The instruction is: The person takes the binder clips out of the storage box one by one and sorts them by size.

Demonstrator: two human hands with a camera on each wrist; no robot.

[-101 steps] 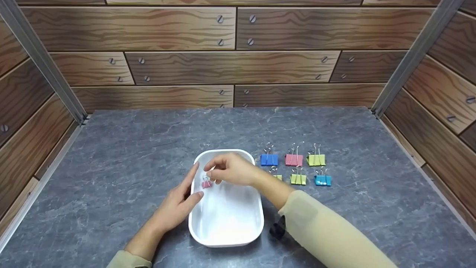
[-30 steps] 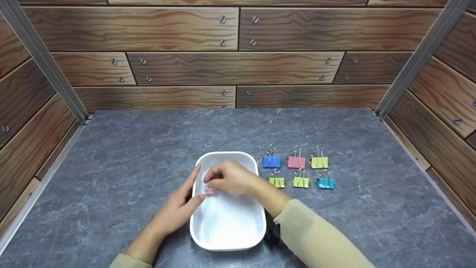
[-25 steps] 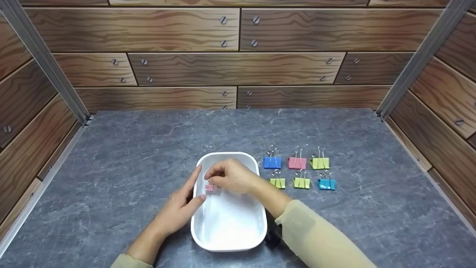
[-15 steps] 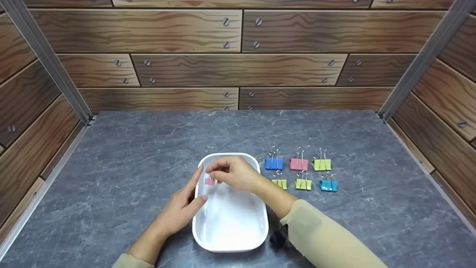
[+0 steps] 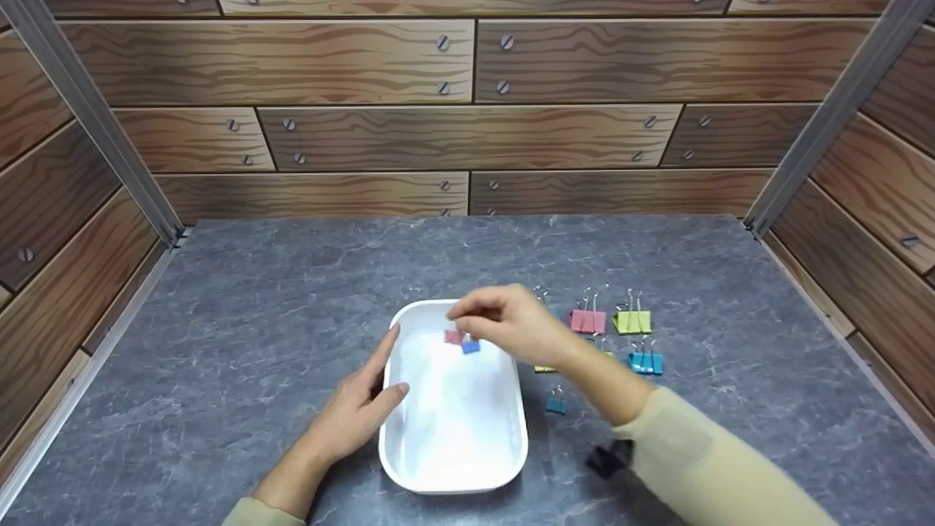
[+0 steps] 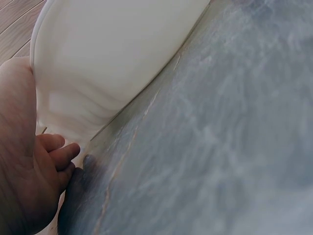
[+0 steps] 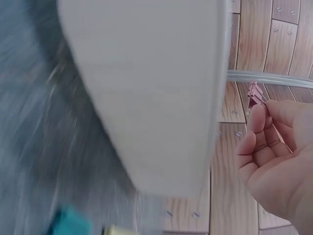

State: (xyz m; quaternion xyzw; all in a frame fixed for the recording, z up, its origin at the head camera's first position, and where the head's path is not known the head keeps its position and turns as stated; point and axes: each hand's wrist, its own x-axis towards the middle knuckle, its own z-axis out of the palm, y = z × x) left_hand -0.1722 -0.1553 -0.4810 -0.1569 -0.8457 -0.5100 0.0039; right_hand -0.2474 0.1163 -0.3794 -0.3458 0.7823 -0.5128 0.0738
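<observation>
A white plastic tub (image 5: 453, 467) stands on the table. My left hand (image 5: 350, 413) holds its left side, with the thumb over the rim and loosely curled fingers against the outer wall in the left wrist view. My right hand (image 5: 511, 325) is over the far right part of the tub. Between thumb and fingertips it pinches a small pink binder clip (image 7: 254, 93) by its wire handle. Right beside that clip in the head view, a small blue binder clip (image 5: 471, 348) shows in the tub.
Right of the tub, larger binder clips stand in rows: pink (image 5: 587, 321), yellow-green (image 5: 632, 321) and turquoise (image 5: 646, 363); others are partly hidden by my right arm. A small teal binder clip (image 5: 556, 404) sits nearer me. Wood-patterned walls (image 5: 292, 135) surround the table.
My right hand has moved rightward inside the tub, carrying the pink binder clip. The small blue and teal binder clips have come into sight. My left hand keeps its place.
</observation>
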